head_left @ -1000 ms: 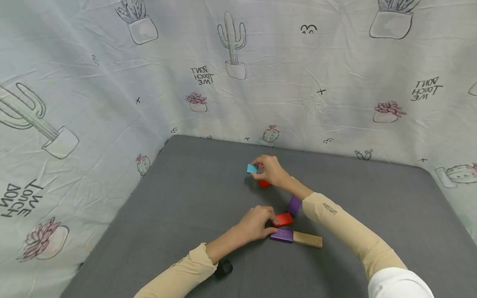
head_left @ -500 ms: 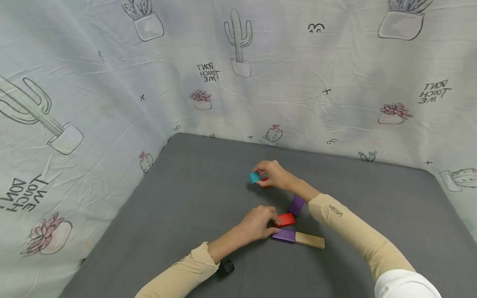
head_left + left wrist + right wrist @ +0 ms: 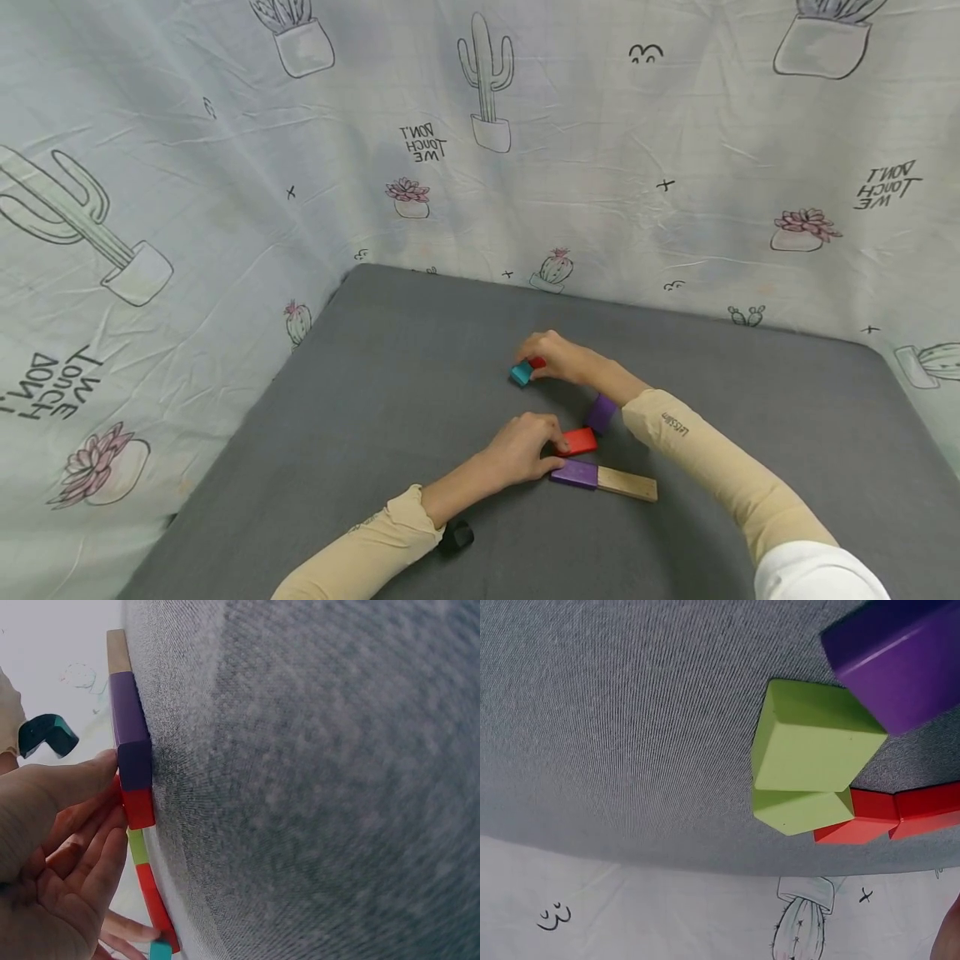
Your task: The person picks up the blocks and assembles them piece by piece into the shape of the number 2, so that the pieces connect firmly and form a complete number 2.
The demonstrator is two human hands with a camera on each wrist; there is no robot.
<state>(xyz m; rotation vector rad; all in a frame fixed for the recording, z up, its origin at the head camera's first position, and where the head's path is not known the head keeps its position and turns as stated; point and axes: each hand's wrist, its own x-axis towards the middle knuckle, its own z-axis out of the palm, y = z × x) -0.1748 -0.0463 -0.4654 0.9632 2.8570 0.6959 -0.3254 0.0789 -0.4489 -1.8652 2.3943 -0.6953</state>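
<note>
In the head view my left hand [image 3: 521,450] rests at the left ends of a red block [image 3: 579,441] and a purple block [image 3: 574,473]. The left wrist view has its thumb against the purple block [image 3: 129,720] and its fingers beside the red block [image 3: 138,808]. Farther back, my right hand [image 3: 558,357] pinches a teal block [image 3: 521,373], low over the table, beside another red block [image 3: 537,362]. That teal block [image 3: 160,950] appears at the bottom of the left wrist view, at the end of a red block [image 3: 156,904].
A plain wooden block [image 3: 627,484] continues the purple one to the right. Another purple block [image 3: 601,413] lies near the right sleeve. Light green blocks [image 3: 817,742] sit between purple and red ones. A black item [image 3: 456,537] is beside the left cuff. Printed curtain [image 3: 600,167] surrounds the grey table.
My right hand has brought the teal block nearer and lower, down beside the far red block. The left hand stays at its two blocks; the head view has shifted slightly.
</note>
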